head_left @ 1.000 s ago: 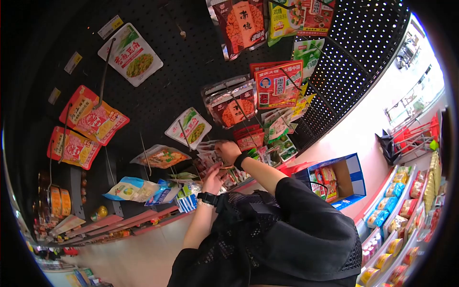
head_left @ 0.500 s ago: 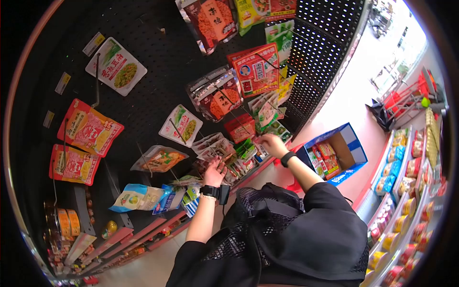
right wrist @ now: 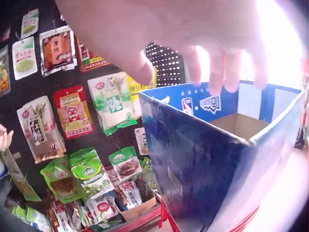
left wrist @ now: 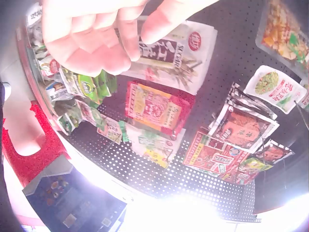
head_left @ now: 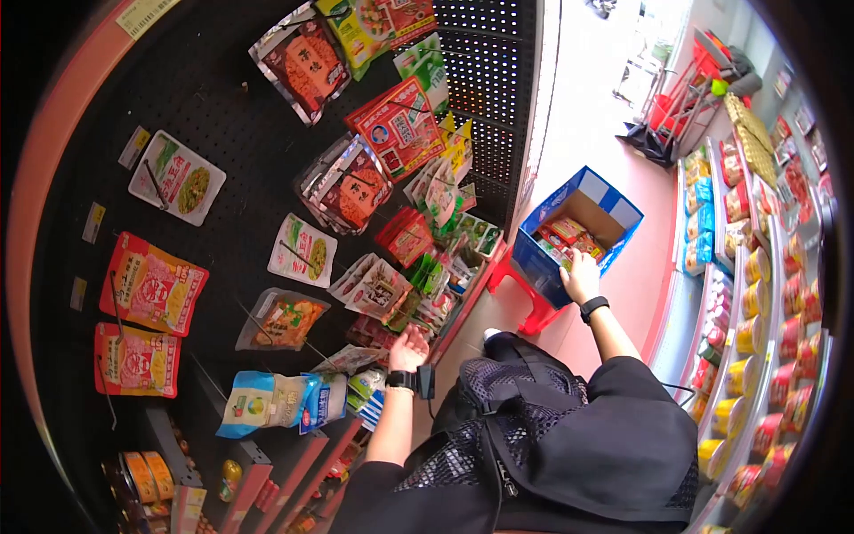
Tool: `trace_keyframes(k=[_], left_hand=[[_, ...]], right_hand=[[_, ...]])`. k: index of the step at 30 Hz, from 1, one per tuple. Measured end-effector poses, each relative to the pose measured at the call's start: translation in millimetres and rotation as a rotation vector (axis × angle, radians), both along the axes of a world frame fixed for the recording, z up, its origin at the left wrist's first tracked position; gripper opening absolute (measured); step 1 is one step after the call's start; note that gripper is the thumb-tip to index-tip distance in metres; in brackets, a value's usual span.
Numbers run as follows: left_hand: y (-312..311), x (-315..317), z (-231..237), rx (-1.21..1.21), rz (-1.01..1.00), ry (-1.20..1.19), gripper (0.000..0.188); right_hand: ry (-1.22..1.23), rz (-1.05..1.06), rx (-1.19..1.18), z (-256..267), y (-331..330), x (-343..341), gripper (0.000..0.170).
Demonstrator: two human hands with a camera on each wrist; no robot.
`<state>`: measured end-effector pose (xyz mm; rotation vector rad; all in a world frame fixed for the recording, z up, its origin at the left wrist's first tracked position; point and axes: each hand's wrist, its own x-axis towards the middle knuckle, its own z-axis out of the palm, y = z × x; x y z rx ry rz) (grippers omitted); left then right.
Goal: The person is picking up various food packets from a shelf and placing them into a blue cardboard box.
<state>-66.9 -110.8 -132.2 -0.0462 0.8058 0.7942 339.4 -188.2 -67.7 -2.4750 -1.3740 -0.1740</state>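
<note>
My right hand is over the near edge of a blue cardboard box. Its fingers point down past the box rim in the right wrist view, with no item visible between them. Red and yellow packets lie inside the box. My left hand hangs palm up beside the rack, fingers loosely bent around nothing visible. Close to it hang white seasoning pouches with dark labels. The left wrist view shows one such pouch partly covered by that hand.
A red stool supports the box. To the left stands a black pegboard with long metal hooks and hanging food pouches. Shelves of cup noodles line the right side. Red crates and a trolley stand far off.
My right hand has moved from the hanging pouches rightward to the box. My left hand has drawn slightly down from the pouches. The head view has turned toward the box.
</note>
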Motion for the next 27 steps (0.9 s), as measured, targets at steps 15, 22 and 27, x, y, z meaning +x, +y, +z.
trace_keyframes(k=[15, 22, 27], left_hand=[[-181.4, -76.2, -198.2, -0.389, 0.589, 0.333, 0.019], [-203.4, 21.6, -141.9, -0.4, 0.625, 0.329, 0.014], [-238.6, 96.1, -113.7, -0.378, 0.603, 0.386, 0.018]], right_hand=[[0.17, -0.07, -0.608, 2.1, -22.1, -13.5, 0.054], [0.326, 0.472, -0.361, -0.6, -40.8, 65.8, 0.028], [0.239, 0.536, -0.028, -19.7, -34.6, 134.1, 0.014]])
